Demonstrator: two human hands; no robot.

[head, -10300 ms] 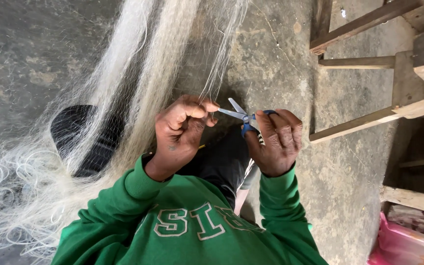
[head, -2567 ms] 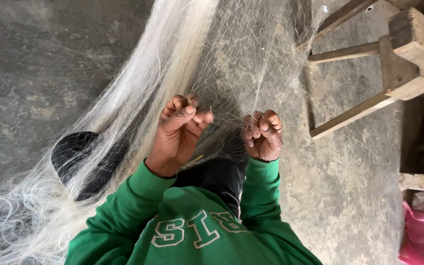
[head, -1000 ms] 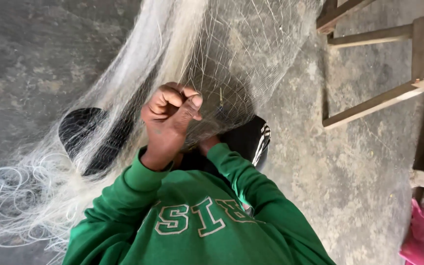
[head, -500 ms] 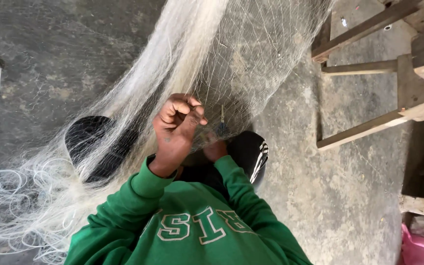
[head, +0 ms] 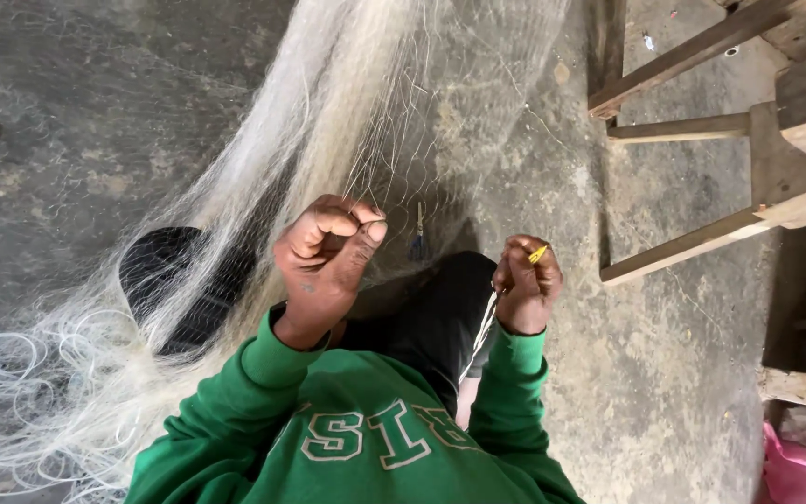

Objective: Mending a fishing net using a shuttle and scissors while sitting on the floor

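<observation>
the fingers of the left hand are curled tight, pinching strands of the pale fishing net and holding it up taut. the right hand — half a second ago tucked under the mesh — has come out to the side, its fingers closed round a small yellow netting needle with a thread running down from it. that looks like a fresh pass getting ready. small scissors hang in the mesh between the hands. the net is fine, translucent, bunched thick at the left, spilling onto the concrete floor beside a wooden stool.
</observation>
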